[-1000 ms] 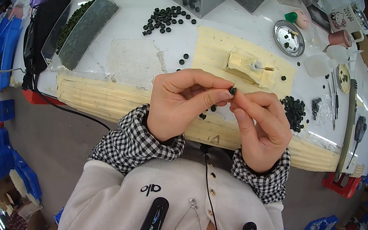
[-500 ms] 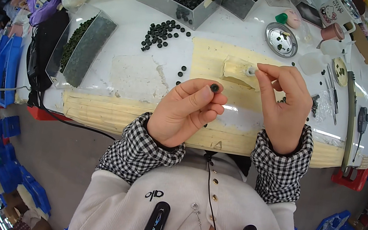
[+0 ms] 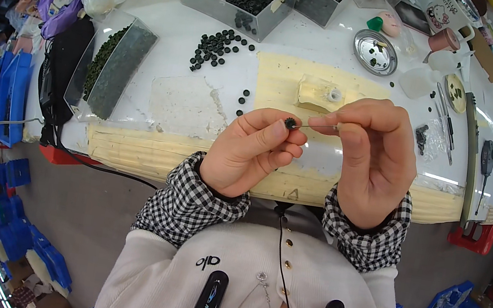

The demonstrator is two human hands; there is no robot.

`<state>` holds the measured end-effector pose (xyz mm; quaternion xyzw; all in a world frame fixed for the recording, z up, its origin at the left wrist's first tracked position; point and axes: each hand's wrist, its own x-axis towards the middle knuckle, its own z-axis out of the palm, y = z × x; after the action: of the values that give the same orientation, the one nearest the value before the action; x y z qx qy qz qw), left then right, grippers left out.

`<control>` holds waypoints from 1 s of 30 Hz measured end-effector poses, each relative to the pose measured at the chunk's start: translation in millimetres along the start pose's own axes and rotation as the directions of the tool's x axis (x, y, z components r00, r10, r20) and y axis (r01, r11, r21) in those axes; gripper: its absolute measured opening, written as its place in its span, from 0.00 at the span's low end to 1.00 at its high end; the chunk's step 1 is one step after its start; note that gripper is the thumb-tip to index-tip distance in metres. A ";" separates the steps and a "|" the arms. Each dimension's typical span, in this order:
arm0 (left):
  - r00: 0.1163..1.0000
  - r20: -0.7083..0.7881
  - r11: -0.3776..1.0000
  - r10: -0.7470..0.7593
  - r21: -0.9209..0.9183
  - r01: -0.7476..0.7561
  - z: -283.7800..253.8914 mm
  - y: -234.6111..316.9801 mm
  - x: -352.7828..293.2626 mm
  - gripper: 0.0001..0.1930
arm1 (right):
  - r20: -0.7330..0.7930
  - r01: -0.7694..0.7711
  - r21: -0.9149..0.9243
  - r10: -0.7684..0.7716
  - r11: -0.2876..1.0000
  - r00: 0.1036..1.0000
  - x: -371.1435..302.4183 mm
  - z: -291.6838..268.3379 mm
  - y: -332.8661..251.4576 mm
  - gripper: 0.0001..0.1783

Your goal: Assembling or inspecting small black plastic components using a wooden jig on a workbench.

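Note:
Between the thumb and fingertips of my left hand (image 3: 251,150) is a small round black part (image 3: 290,123) with a toothed-looking rim. A thin metal needle-like rod (image 3: 317,126) is pinched in my right hand (image 3: 380,158), its tip at the black part. Just beyond both hands, a small white cup-like piece (image 3: 334,94) sits on a cream-coloured block (image 3: 315,95). Several loose black parts (image 3: 242,100) lie in a short row near my left hand, and a larger scatter of black parts (image 3: 214,49) lies farther off.
A clear bin (image 3: 274,23) of black parts stands at the back. Another clear tray (image 3: 124,69) holds small dark green pieces at left. A round metal dish (image 3: 375,53), tweezers (image 3: 444,123), a dark screwdriver (image 3: 486,163) and a mug (image 3: 443,18) are on the right.
My right hand has come from the white cup-like piece toward my left hand, bringing the metal rod to the black part. My left hand has barely moved.

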<state>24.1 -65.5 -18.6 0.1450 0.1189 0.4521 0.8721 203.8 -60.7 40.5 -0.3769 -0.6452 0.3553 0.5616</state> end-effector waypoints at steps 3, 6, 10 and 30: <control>1.000 0.013 1.000 0.003 -0.003 -0.003 -0.3 -0.7 0.1 0.11 | -0.022 -0.032 0.072 0.033 0.997 0.999 -0.8 5.0 0.8 0.05; 1.000 0.021 1.000 0.008 -0.001 -0.008 -0.7 -1.1 0.1 0.12 | -0.020 -0.025 0.043 0.025 0.999 0.999 -0.2 4.9 1.2 0.05; 1.000 0.023 1.000 0.007 0.005 -0.007 -2.1 -1.3 0.2 0.12 | 0.007 -0.024 -0.023 0.024 0.999 1.000 0.5 2.4 0.0 0.05; 1.000 0.008 1.000 0.000 -0.011 0.000 -1.3 -1.3 0.8 0.11 | 0.027 0.008 -0.055 -0.007 0.998 1.000 1.4 2.2 2.2 0.04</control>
<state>25.1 -65.4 -20.3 0.1422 0.1131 0.4519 0.8734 201.8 -58.5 38.9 -0.3850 -0.6637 0.3403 0.5436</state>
